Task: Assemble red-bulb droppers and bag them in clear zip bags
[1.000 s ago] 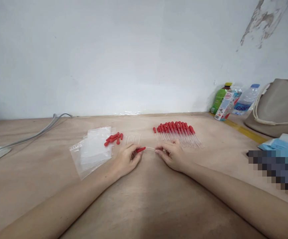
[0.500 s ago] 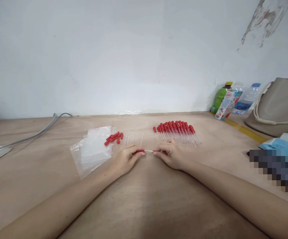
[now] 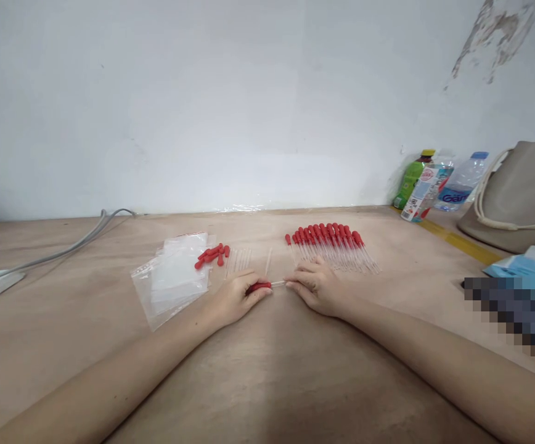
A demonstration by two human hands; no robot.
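My left hand (image 3: pixel 238 297) is closed around a red rubber bulb (image 3: pixel 261 286), whose end shows past the fingertips. A clear glass dropper tube (image 3: pixel 278 283) runs from that bulb to my right hand (image 3: pixel 317 287), where thumb and fingers pinch its other end. Whether the tube sits inside the bulb or only against its mouth, I cannot tell. Just beyond my left hand lie several loose glass tubes (image 3: pixel 242 259), with a single tube (image 3: pixel 268 261) apart from them. Past my right hand, red-topped droppers (image 3: pixel 327 237) lie side by side in a slanting row.
Loose red bulbs (image 3: pixel 210 255) rest at the edge of some clear plastic bags (image 3: pixel 175 271). A grey cable (image 3: pixel 73 245) crosses the table's left side. Bottles (image 3: pixel 413 182), a beige bag (image 3: pixel 512 197) and a blue packet (image 3: pixel 526 271) stand or lie at the right.
The whole view has shifted slightly. More of the red bulb shows at my left fingertips, and the tube between my hands is tilted a little. Both hands keep their grip.
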